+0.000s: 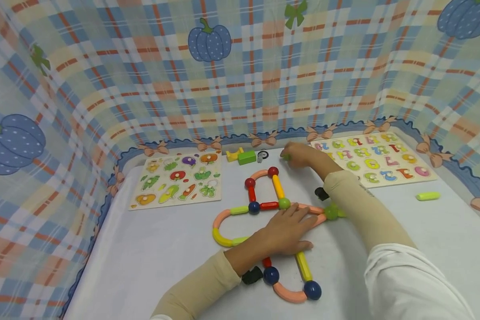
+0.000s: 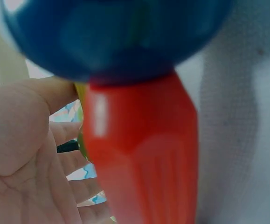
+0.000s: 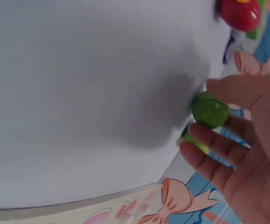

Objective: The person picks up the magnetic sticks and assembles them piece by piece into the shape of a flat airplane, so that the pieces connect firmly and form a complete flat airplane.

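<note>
My left hand [image 1: 288,231] lies palm down, fingers spread, over the middle of a flat figure built from coloured sticks and balls. A blue ball [image 2: 121,37] on a red stick [image 2: 144,154] fills much of the left wrist view, beside the palm. At the back of the table, my right hand [image 1: 299,155] holds a green ball [image 3: 210,111] between thumb and fingers. A lime-green piece [image 3: 196,140] shows just behind its fingertips. Salmon sticks [image 1: 310,208] run from the figure to a green ball [image 1: 331,212] under the right forearm.
A vegetable puzzle board [image 1: 172,180] lies at the back left, a number puzzle board [image 1: 378,158] at the back right. Between them stand a green block [image 1: 246,157] and a yellow piece [image 1: 234,154]. One lime stick [image 1: 428,196] lies on the right. Plaid cloth [image 1: 240,89] surrounds the table.
</note>
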A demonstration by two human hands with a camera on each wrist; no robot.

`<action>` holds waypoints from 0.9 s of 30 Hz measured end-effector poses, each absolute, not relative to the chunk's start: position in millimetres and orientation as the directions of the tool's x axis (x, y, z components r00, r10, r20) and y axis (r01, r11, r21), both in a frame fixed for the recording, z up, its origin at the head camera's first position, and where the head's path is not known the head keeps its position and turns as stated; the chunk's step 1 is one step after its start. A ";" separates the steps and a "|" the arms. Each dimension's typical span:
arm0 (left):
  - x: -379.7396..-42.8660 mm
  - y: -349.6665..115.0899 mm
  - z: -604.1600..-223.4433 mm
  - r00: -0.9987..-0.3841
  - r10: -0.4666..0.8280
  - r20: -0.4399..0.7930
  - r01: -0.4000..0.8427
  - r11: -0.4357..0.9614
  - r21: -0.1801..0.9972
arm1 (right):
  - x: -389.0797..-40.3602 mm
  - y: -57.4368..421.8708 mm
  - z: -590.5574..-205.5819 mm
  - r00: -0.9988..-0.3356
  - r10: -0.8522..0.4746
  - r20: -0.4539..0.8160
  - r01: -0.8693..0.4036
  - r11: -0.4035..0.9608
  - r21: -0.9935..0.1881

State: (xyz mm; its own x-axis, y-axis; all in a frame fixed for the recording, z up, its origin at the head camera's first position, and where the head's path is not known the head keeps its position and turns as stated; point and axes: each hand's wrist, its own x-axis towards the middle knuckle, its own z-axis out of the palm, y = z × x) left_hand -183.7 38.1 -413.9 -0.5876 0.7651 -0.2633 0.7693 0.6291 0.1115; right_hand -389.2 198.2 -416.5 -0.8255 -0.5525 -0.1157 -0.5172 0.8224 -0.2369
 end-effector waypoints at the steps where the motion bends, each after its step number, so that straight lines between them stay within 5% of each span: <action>1: -183.6 38.7 -414.5 -0.587 0.767 -0.260 0.772 0.627 0.109 | -386.9 197.2 -416.5 -0.825 -0.547 -0.140 -0.516 0.831 -0.207; 5: -183.7 40.1 -415.5 -0.583 0.773 -0.250 0.778 0.620 0.102 | -371.8 200.7 -414.1 -0.819 -0.533 -0.212 -0.504 0.845 -0.177; 11: -183.7 40.3 -414.9 -0.586 0.768 -0.259 0.775 0.624 0.101 | -325.2 228.9 -402.3 -0.767 -0.604 -0.215 -0.503 0.775 -0.382; 15: -182.5 41.3 -413.9 -0.587 0.767 -0.260 0.771 0.627 0.107 | -284.5 269.6 -390.9 -0.796 -0.579 -0.177 -0.447 0.758 -0.475; 27: -179.1 43.7 -414.2 -0.612 0.750 -0.249 0.758 0.647 0.085 | -229.0 316.2 -416.5 -0.896 -0.423 -0.137 -0.336 0.846 -0.413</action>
